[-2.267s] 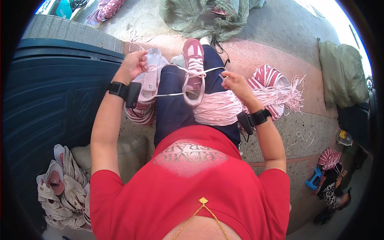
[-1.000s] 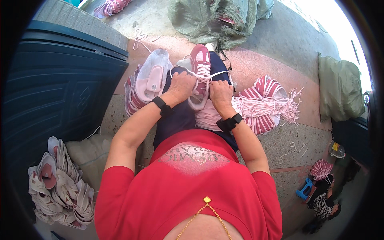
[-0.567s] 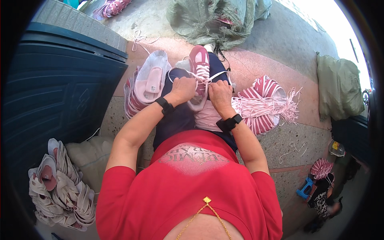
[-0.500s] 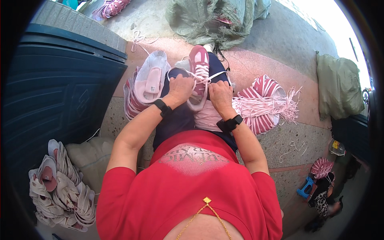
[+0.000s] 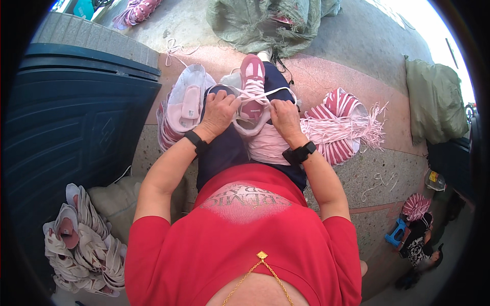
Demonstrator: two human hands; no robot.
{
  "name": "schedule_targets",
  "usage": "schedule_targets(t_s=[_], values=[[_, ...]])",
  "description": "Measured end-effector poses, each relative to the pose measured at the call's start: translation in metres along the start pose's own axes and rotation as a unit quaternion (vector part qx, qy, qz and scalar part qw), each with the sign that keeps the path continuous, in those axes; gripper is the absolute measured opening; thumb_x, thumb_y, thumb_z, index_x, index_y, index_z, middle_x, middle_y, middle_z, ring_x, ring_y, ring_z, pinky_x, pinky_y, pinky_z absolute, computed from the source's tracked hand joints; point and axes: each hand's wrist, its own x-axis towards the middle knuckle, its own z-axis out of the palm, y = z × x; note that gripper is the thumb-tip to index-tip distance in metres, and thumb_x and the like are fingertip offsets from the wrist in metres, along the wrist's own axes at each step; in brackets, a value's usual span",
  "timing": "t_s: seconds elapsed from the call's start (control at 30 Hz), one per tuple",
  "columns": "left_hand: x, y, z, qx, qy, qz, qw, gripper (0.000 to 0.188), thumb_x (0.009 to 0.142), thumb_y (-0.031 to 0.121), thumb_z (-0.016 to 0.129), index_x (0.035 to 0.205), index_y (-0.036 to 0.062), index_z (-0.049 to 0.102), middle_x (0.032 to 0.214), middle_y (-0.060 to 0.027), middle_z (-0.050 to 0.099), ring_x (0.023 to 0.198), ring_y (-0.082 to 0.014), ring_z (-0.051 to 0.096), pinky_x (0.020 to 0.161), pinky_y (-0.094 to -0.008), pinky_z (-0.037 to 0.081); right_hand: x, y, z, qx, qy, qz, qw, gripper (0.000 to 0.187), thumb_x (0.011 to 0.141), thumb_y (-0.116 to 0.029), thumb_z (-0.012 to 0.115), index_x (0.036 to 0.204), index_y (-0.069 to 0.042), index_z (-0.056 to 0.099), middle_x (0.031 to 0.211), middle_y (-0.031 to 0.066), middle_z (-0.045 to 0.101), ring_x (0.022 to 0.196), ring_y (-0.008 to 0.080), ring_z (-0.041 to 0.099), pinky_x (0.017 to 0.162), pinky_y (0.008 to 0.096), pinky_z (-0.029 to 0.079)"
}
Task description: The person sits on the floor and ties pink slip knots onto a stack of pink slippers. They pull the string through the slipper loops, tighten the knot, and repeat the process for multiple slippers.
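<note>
A pink and white shoe upper [image 5: 252, 111] lies over my lap with its toe pointing away. Pale shoelaces [image 5: 253, 96] run through its eyelets and cross over the tongue. On the left of the upper, my left hand [image 5: 220, 108] is closed on one lace end. At the other side my right hand [image 5: 286, 117] pinches the opposite end, and the lace spans between the two. Beside my left hand is a stack of uppers [image 5: 184, 99] with a pink insole-like piece on top. Near my right hand lies a striped bundle of pink laced uppers [image 5: 337, 130].
A dark blue door panel [image 5: 81, 112] stands close on the left. Pale uppers [image 5: 84, 245] are heaped at the lower left by a stuffed sack [image 5: 118, 201]. Green woven sacks sit ahead [image 5: 265, 23] and at right [image 5: 436, 99]. A person [image 5: 419, 245] is at the lower right.
The raised lace loop by my left hand has flattened, and the lace now stretches across the upper. My left hand has shifted slightly left; more of the tongue shows.
</note>
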Motion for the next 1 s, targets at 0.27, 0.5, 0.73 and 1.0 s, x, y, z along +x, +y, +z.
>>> schedule_targets(t_s=[0.27, 0.5, 0.73, 1.0], values=[[0.003, -0.003, 0.003, 0.099, -0.033, 0.167, 0.980, 0.015, 0.074, 0.016, 0.054, 0.085, 0.0077, 0.061, 0.092, -0.0030, 0.055, 0.088, -0.0169, 0.049, 0.070, -0.0295, 0.037, 0.021, -0.030, -0.014, -0.245, -0.127, -0.130, 0.952, 0.013, 0.073, -0.012, 0.059, 0.085, -0.011, 0.064, 0.081, 0.0036, 0.060, 0.086, 0.0210, 0.054, 0.073, 0.0359, 0.036], [0.049, 0.005, -0.007, -0.415, -0.023, -0.228, 0.880, 0.017, 0.083, 0.013, 0.064, 0.090, -0.0026, 0.064, 0.075, -0.0069, 0.062, 0.070, -0.0190, 0.058, 0.065, -0.0307, 0.047, 0.041, -0.026, -0.019, 0.050, 0.085, -0.072, 0.993, 0.013, 0.083, -0.019, 0.061, 0.086, -0.006, 0.061, 0.078, 0.0073, 0.061, 0.076, 0.0263, 0.055, 0.073, 0.0391, 0.040], [0.117, -0.033, 0.005, -0.450, -0.068, -0.292, 0.841, 0.024, 0.084, 0.018, 0.064, 0.095, -0.0030, 0.064, 0.082, -0.0054, 0.065, 0.075, -0.0110, 0.058, 0.069, -0.0256, 0.048, 0.111, -0.029, -0.043, 0.090, 0.032, 0.081, 0.992, 0.036, 0.083, -0.027, 0.064, 0.106, 0.000, 0.058, 0.092, 0.0138, 0.064, 0.085, 0.0319, 0.060, 0.077, 0.0417, 0.045], [-0.017, -0.166, 0.042, 0.059, -0.098, -0.385, 0.916, 0.041, 0.079, 0.024, 0.067, 0.115, 0.0081, 0.055, 0.111, -0.0174, 0.057, 0.107, -0.0412, 0.050, 0.088, -0.0469, 0.043, 0.016, 0.082, -0.032, 0.191, 0.094, 0.310, 0.927, 0.041, 0.087, -0.018, 0.056, 0.120, 0.005, 0.052, 0.091, 0.0158, 0.065, 0.083, 0.0217, 0.064, 0.074, 0.0311, 0.049]])
